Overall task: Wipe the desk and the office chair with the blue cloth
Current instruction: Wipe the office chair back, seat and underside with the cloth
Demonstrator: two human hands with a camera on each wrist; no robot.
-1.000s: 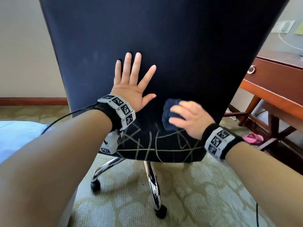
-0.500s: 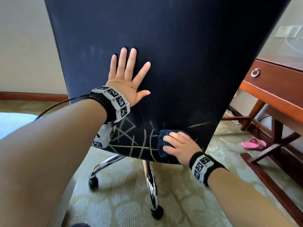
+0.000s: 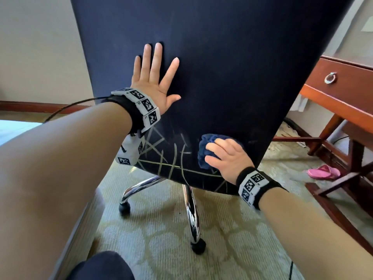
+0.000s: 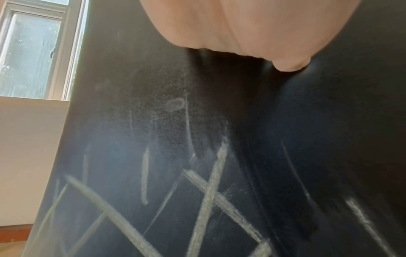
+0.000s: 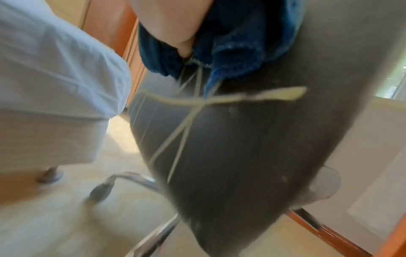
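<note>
The dark navy back of the office chair (image 3: 222,57) fills the head view, with pale chalk-like lines (image 3: 161,158) crossing its lower part. My left hand (image 3: 153,77) lies flat on the chair back, fingers spread and straight. My right hand (image 3: 224,156) grips the bunched blue cloth (image 3: 205,144) and presses it against the lower right of the back. In the right wrist view the blue cloth (image 5: 230,57) sits just above a thick pale streak (image 5: 241,97). The left wrist view shows my palm (image 4: 252,26) on the chair back (image 4: 329,121) above more pale lines (image 4: 211,191).
The chair's chrome base (image 3: 189,211) with black casters stands on patterned carpet (image 3: 161,249). A wooden desk (image 3: 343,91) with a ring-pull drawer is at the right, a pink slipper (image 3: 323,171) under it. A white bed edge (image 5: 54,87) lies to my left.
My right hand with the cloth swept down to the chair back's bottom edge, then came up again and rightward. The left hand stayed flat on the back.
</note>
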